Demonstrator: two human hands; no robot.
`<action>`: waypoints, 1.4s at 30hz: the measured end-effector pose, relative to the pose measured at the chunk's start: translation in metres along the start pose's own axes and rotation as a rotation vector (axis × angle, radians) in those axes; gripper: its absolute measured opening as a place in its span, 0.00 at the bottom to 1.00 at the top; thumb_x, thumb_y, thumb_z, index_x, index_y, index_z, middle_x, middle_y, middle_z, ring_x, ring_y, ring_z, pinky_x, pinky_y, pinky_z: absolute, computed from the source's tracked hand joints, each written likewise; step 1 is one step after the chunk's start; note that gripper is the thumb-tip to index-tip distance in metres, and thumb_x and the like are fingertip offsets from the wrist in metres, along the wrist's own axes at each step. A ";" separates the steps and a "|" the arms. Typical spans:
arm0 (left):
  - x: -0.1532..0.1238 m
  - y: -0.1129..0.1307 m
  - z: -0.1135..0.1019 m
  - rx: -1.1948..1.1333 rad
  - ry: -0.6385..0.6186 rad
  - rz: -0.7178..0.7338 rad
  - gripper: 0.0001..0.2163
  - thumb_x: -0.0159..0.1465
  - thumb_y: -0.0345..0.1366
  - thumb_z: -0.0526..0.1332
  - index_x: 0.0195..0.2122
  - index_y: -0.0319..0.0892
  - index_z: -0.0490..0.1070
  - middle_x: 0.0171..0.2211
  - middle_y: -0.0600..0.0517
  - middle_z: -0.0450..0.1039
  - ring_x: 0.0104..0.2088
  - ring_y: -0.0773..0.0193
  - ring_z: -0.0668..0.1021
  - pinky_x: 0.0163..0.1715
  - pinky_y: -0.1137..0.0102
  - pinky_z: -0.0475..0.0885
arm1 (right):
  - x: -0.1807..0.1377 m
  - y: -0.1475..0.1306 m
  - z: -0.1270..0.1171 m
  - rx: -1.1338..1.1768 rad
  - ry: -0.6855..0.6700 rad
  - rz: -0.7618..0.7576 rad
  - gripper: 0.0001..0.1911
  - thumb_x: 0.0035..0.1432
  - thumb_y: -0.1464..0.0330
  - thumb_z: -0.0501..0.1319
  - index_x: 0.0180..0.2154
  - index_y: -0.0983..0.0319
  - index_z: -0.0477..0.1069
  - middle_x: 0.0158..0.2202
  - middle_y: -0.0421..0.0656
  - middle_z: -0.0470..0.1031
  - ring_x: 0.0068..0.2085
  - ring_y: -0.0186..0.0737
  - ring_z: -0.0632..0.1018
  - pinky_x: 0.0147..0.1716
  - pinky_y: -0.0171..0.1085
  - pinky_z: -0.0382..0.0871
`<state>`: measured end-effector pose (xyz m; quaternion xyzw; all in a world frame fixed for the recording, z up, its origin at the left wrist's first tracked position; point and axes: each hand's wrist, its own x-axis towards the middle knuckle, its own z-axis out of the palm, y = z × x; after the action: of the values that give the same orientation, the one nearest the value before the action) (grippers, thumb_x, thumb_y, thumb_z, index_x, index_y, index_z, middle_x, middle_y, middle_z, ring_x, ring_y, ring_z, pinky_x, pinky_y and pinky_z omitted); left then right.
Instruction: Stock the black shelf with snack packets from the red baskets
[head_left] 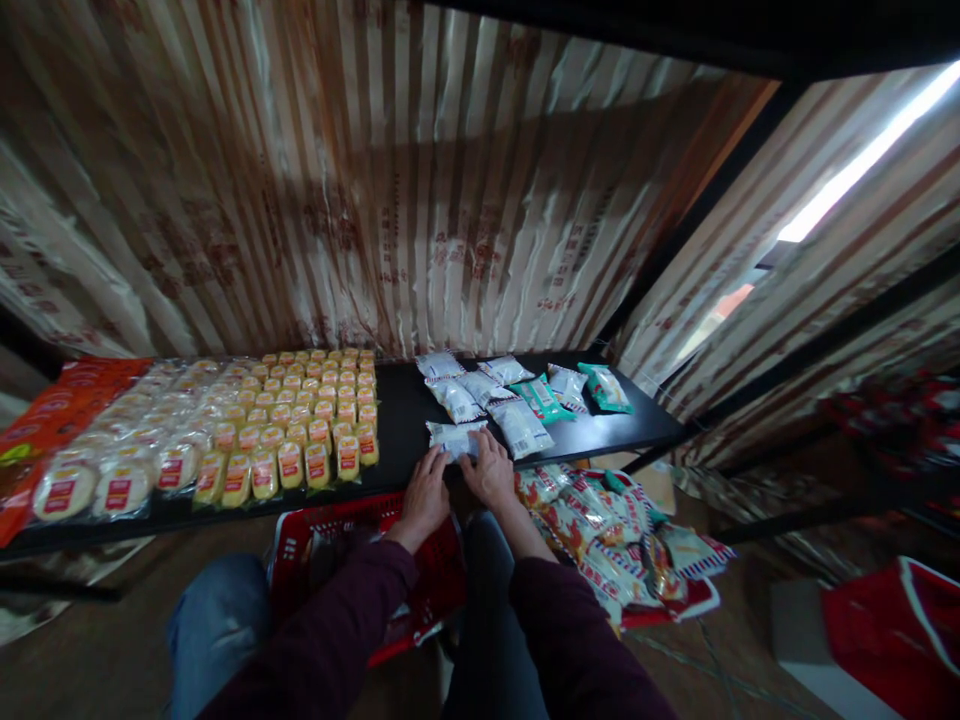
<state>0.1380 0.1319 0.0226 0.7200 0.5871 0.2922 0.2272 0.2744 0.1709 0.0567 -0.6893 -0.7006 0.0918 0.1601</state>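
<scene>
At the front edge of the black shelf, a white snack bag lies face down between my hands. My left hand has its fingers on the bag's near left side. On the near right side, the fingers of my right hand curl onto the same bag. Behind it lie several more white bags, one large white bag close to my right fingers. Farther right are a green snack bag and another green bag.
Rows of small yellow packaged cakes and round wrapped cakes fill the shelf's left, beside an orange package. Below are a red basket between my legs and a heap of snack bags in another basket. A striped sheet hangs behind.
</scene>
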 end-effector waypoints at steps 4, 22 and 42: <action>-0.007 -0.005 0.003 -0.104 0.072 -0.017 0.27 0.55 0.20 0.50 0.58 0.34 0.63 0.63 0.41 0.57 0.64 0.57 0.60 0.64 0.61 0.56 | -0.006 -0.006 -0.003 0.033 -0.034 0.004 0.25 0.58 0.63 0.55 0.57 0.60 0.62 0.64 0.49 0.59 0.59 0.54 0.66 0.52 0.47 0.62; -0.036 -0.027 -0.024 -0.193 0.376 -0.037 0.18 0.52 0.20 0.52 0.42 0.38 0.73 0.47 0.43 0.71 0.52 0.57 0.73 0.58 0.60 0.66 | -0.046 -0.040 0.010 -0.226 -0.083 -0.221 0.35 0.57 0.66 0.59 0.64 0.52 0.51 0.63 0.52 0.56 0.55 0.53 0.66 0.49 0.46 0.60; -0.093 -0.001 -0.078 0.020 0.218 -0.228 0.11 0.59 0.29 0.55 0.40 0.43 0.74 0.43 0.47 0.73 0.44 0.59 0.76 0.47 0.66 0.69 | -0.104 -0.060 0.019 0.032 -0.229 -0.150 0.25 0.58 0.64 0.59 0.57 0.53 0.62 0.47 0.47 0.72 0.46 0.44 0.75 0.43 0.36 0.65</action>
<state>0.0702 0.0398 0.0642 0.6149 0.6892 0.3347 0.1866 0.2119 0.0668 0.0499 -0.6172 -0.7624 0.1687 0.0965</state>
